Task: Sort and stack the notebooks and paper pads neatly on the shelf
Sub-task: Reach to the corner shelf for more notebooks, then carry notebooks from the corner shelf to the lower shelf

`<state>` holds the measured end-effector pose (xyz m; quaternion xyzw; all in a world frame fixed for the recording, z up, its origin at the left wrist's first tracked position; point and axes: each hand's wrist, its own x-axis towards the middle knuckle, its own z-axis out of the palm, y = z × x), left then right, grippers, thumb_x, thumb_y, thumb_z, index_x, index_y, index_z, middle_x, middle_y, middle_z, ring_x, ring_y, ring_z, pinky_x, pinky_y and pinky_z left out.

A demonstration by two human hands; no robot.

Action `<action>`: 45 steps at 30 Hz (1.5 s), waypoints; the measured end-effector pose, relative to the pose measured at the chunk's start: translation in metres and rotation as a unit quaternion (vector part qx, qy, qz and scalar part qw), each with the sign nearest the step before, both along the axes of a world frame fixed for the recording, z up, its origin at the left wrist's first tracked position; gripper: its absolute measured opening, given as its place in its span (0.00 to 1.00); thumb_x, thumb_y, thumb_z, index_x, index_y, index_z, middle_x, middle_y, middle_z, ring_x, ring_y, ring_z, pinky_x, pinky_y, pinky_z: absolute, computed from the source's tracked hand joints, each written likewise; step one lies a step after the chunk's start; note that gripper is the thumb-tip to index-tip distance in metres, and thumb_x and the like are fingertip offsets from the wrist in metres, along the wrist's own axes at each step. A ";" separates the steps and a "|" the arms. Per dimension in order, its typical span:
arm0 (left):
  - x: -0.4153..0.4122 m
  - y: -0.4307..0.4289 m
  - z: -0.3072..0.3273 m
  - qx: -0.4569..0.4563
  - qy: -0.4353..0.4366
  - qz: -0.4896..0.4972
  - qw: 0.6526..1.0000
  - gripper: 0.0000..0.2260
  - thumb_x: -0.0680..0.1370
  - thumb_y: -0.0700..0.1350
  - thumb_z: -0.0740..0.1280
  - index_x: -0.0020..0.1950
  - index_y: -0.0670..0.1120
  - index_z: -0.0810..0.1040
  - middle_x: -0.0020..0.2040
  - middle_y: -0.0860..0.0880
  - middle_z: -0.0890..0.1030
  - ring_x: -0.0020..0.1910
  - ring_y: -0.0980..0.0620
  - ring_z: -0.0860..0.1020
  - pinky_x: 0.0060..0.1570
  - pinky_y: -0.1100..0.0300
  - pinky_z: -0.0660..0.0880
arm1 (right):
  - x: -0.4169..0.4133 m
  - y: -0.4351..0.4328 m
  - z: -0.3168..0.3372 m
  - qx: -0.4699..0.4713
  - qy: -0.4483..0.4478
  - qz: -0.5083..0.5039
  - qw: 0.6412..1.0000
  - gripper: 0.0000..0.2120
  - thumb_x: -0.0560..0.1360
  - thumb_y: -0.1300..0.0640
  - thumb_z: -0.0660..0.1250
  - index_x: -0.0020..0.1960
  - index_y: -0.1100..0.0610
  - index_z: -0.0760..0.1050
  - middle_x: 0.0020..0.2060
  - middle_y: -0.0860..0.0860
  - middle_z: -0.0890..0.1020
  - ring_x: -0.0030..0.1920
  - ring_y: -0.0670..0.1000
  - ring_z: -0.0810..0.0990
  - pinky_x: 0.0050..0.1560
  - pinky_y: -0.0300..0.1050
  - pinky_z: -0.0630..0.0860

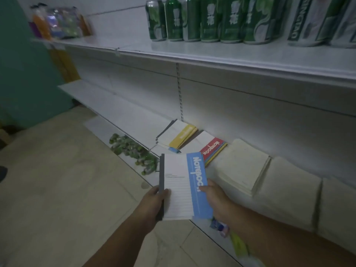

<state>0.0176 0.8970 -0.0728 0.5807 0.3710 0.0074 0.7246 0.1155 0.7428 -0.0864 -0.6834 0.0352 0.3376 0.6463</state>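
I hold a white notebook with a blue title band (pixel 183 187) in front of the lower shelf (pixel 134 120). My left hand (pixel 154 201) grips its grey spine edge, thumb on the cover. My right hand (pixel 213 197) holds the blue side, thumb on top and fingers underneath. On the shelf behind lie a stack with yellow bands (pixel 178 136) and a stack topped by a red-banded notebook (pixel 211 149). To their right sit cream paper pads (pixel 242 166) in several low piles.
Green cans (pixel 192 20) line the upper shelf (pixel 231 56), with colourful packets (pixel 57 22) at its far left. Green bottles (pixel 133 151) lie on the bottom shelf near the tiled floor (pixel 57 189). A green wall (pixel 23 74) stands left. Small packets (pixel 219 226) lie below my right wrist.
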 end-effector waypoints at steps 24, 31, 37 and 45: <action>0.303 0.134 -0.085 0.249 0.081 -0.249 0.932 0.12 0.74 0.40 0.70 0.57 0.43 0.82 0.43 0.44 0.83 0.41 0.43 0.82 0.35 0.60 0.80 | 0.200 0.111 -0.097 -0.252 -0.015 -0.230 0.940 0.11 0.73 0.67 0.61 0.52 0.62 0.79 0.42 0.57 0.80 0.38 0.53 0.76 0.34 0.39 0.69; 0.354 0.140 -0.080 0.239 0.058 -0.327 0.912 0.09 0.76 0.41 0.68 0.55 0.47 0.82 0.46 0.45 0.82 0.43 0.44 0.81 0.38 0.58 0.82 | 0.247 0.116 -0.096 -0.308 -0.043 -0.229 0.922 0.12 0.74 0.62 0.61 0.56 0.59 0.78 0.46 0.56 0.81 0.45 0.56 0.79 0.38 0.41 0.72; 0.357 0.145 -0.059 0.294 0.029 -0.516 0.804 0.18 0.80 0.40 0.63 0.70 0.42 0.69 0.58 0.47 0.75 0.54 0.49 0.74 0.53 0.59 0.71 | 0.217 0.122 -0.073 -0.456 -0.117 -0.061 0.880 0.22 0.78 0.55 0.60 0.71 0.58 0.65 0.68 0.56 0.70 0.67 0.54 0.71 0.62 0.41 0.68; 0.343 0.122 0.026 0.616 -0.142 -0.662 0.403 0.27 0.83 0.55 0.51 0.78 0.47 0.50 0.79 0.46 0.49 0.78 0.48 0.46 0.75 0.51 0.47 | 0.138 0.064 0.028 -0.586 -0.269 -0.006 0.764 0.29 0.75 0.54 0.59 0.74 0.61 0.62 0.75 0.61 0.59 0.75 0.58 0.58 0.75 0.50 0.52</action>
